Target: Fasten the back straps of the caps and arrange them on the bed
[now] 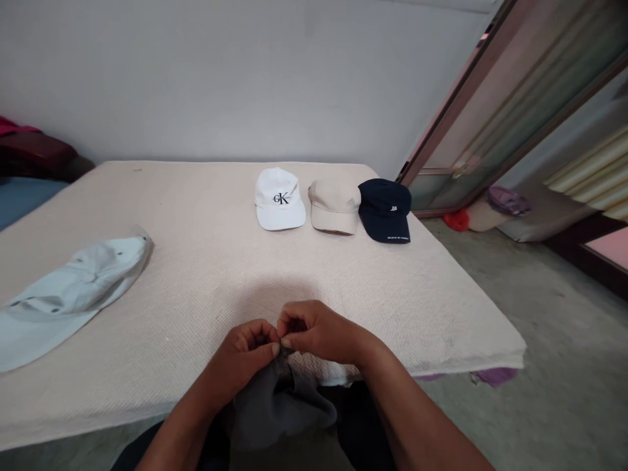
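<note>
A dark grey cap (pixel 275 405) hangs below my hands at the near edge of the padded surface, over my lap. My left hand (pixel 245 353) pinches its narrow strap end between thumb and fingers. Touching it from the other side, my right hand (pixel 314 333) is also closed in a pinch on the strap. The strap's fastening is mostly hidden by the fingertips. Farther back stand a white cap (pixel 279 199) with black letters, a beige cap (pixel 334 204) and a navy cap (pixel 385 208), side by side with brims toward me.
A pale blue-grey cap (pixel 88 278) lies collapsed at the left of the cream-covered bed (pixel 196 261). Behind it rises a plain wall (pixel 220 78). A framed glass door (pixel 471 144) and bags (pixel 505 203) on the floor are at the right. Dark red items (pixel 39 154) sit far left.
</note>
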`<state>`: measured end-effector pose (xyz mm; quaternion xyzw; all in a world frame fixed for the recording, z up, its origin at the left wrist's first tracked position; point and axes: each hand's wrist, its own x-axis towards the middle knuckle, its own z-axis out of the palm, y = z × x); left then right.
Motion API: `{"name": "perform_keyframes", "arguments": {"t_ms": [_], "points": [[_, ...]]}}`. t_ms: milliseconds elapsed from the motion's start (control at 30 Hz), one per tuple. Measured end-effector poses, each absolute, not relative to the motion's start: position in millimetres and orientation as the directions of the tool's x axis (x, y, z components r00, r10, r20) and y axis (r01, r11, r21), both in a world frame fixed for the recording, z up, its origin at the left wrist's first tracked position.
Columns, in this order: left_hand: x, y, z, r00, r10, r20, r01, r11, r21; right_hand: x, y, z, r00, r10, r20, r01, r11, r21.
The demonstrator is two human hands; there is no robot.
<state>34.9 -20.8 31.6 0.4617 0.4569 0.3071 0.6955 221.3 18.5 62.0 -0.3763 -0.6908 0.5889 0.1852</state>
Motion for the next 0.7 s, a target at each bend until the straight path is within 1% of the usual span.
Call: {"name": "perform_keyframes", "arguments": {"t_ms": [100, 233, 467, 700], "points": [[36.4, -21.5, 32.9, 0.371, 0.861, -0.349, -0.007, 0.378, 0.926, 219.5, 17.8, 61.0, -0.643, 0.746, -0.173, 0.297, 0.035, -0.954], [38.4, -21.3, 32.8, 0.346, 0.868, -0.355, -0.011, 0.382, 0.924, 217.4, 17.2, 60.8, -0.631, 0.757, -0.17, 0.337, 0.07, -0.939], [36.7, -19.8, 31.4, 0.329, 0.858, -0.395, -0.016, 0.423, 0.906, 216.7, 16.2, 61.3, -0.62, 0.77, -0.148, 0.353, 0.107, -0.929], [37.4, -21.2, 33.0, 0.336, 0.818, -0.466, -0.009, 0.498, 0.867, 216.3, 15.5, 61.3, -0.622, 0.766, -0.165, 0.344, 0.077, -0.936]]}}
